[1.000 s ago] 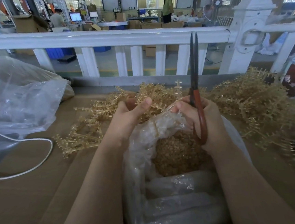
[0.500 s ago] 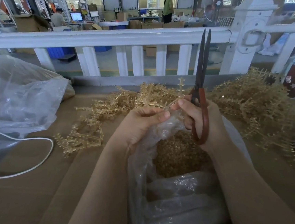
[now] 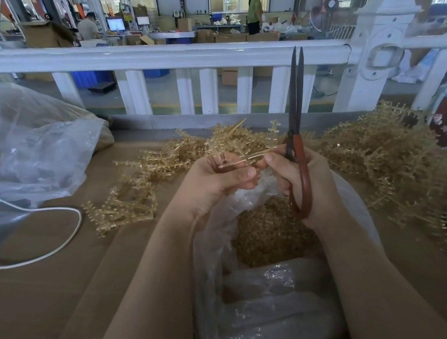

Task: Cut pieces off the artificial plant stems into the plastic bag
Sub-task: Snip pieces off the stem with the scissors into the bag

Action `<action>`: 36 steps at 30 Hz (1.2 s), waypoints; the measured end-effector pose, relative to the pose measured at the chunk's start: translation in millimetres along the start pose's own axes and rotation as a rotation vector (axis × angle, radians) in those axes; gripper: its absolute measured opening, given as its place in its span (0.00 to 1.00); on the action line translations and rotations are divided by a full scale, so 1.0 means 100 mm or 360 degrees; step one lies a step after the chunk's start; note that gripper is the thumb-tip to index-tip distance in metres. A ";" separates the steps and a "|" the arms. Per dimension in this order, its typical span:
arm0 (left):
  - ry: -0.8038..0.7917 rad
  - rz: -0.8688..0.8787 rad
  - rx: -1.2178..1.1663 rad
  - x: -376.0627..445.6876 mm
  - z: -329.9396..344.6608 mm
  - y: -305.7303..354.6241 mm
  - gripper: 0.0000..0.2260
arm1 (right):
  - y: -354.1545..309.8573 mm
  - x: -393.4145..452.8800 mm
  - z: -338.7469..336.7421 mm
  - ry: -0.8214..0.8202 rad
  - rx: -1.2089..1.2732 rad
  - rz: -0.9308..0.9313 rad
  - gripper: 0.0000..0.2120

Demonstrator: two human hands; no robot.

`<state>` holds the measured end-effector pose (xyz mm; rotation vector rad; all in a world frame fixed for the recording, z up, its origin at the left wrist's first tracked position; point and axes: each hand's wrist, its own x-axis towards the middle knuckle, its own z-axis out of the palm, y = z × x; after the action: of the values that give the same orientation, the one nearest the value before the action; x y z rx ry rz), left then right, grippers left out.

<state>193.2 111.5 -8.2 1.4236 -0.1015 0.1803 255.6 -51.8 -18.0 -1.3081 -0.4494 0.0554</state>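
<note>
Plastic bag [image 3: 269,300] open directly beneath both hands, cut pieces heaped inside; scissors [image 3: 297,135] upright in closed right hand [image 3: 296,179], blades nearly shut, narrower than half a second ago; stem [image 3: 243,160] pinched in left hand [image 3: 218,180], best fed crosswise over the bag mouth.

White railing [image 3: 153,58], daylit workshop behind

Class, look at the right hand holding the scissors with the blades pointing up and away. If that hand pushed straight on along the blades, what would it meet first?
Probably the white railing: the scissors in the right hand already overlap it, though depth is unclear.
</note>
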 end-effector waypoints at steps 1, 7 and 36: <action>0.0009 0.0001 -0.0003 0.00 -0.01 0.00 0.08 | 0.00 0.00 0.00 0.0006 -0.0012 -0.0013 0.05; 0.0152 -0.0021 -0.0225 0.01 0.01 0.00 0.10 | 0.03 0.02 -0.01 0.0099 -0.0144 -0.0124 0.03; 0.0724 0.0399 -0.0489 0.09 -0.16 -0.04 0.13 | 0.14 -0.01 -0.02 -0.0088 -0.1743 -0.0306 0.26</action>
<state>202.2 127.3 -12.5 1.0328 0.0665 0.6627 258.4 -49.7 -32.1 -2.3263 -0.6891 -0.3662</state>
